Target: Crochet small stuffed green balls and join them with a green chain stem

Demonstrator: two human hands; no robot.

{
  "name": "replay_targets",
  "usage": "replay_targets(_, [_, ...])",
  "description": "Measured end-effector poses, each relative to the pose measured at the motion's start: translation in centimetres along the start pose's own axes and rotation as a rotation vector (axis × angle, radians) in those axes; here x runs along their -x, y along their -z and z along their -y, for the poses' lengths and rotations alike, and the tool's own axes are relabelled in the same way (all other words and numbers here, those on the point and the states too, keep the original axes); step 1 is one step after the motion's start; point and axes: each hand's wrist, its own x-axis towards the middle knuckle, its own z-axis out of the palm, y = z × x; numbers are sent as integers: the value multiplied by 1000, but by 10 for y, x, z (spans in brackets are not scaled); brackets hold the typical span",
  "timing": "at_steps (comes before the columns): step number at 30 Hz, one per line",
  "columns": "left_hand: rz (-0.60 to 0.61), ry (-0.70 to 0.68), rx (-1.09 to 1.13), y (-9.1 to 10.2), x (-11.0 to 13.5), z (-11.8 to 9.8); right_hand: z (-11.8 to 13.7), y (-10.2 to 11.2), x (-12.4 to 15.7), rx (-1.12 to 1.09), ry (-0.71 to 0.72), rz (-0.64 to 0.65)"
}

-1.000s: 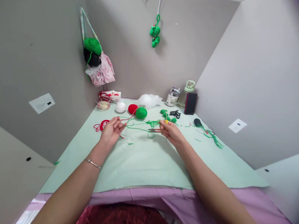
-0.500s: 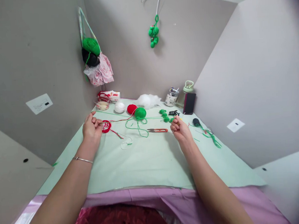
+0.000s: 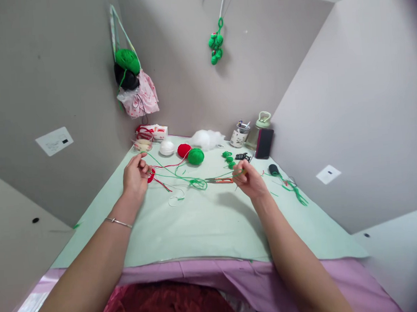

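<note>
My left hand (image 3: pixel 135 175) is pinched shut on a green yarn strand (image 3: pixel 170 173) near the table's left side. My right hand (image 3: pixel 249 180) is pinched shut on the other part of the same strand, close to the red-handled snips (image 3: pixel 217 180) lying on the mint cloth (image 3: pixel 198 222). The strand sags between my hands and leads back to a green yarn ball (image 3: pixel 196 156). A red yarn ball (image 3: pixel 184 150) and a white ball (image 3: pixel 167 148) sit beside it. Loose red yarn (image 3: pixel 152 174) lies by my left hand.
White stuffing (image 3: pixel 206 138), a pen cup (image 3: pixel 239 135), a bottle (image 3: pixel 258 129) and a dark phone (image 3: pixel 264 143) stand at the back. Small green crochet balls (image 3: pixel 229 159) and a dark spool (image 3: pixel 274 170) lie to the right. Green pieces (image 3: pixel 215 43) and a bag (image 3: pixel 133 85) hang on the wall.
My hands first spread apart, pulling the green strand taut, then came slightly back together; the strand now sags and my right hand is lower, near the snips.
</note>
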Motion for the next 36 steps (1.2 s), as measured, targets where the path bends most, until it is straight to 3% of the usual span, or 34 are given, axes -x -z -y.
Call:
replay_targets(4, [3,-87,-176,-1,2,4,-10,-11,3,252,32,42])
replay_targets(10, [38,-285,-455,-8,16,15,-45,-44,8,685,75,119])
replay_targets(14, [168,-342,-580,-16,31,25,-63,-63,8,916,95,164])
replay_targets(19, [311,-342,-670,-21,43,36,-75,-70,-2,1063,97,195])
replay_targets(25, [329,-272,-660,-21,48,40,-72,-73,-8,993,109,160])
replay_targets(29, [476,-112,-590,-24,53,41,-54,-72,-5,791,139,97])
replay_targets(36, [665,146,-467,-27,62,45,-32,-75,6,451,85,113])
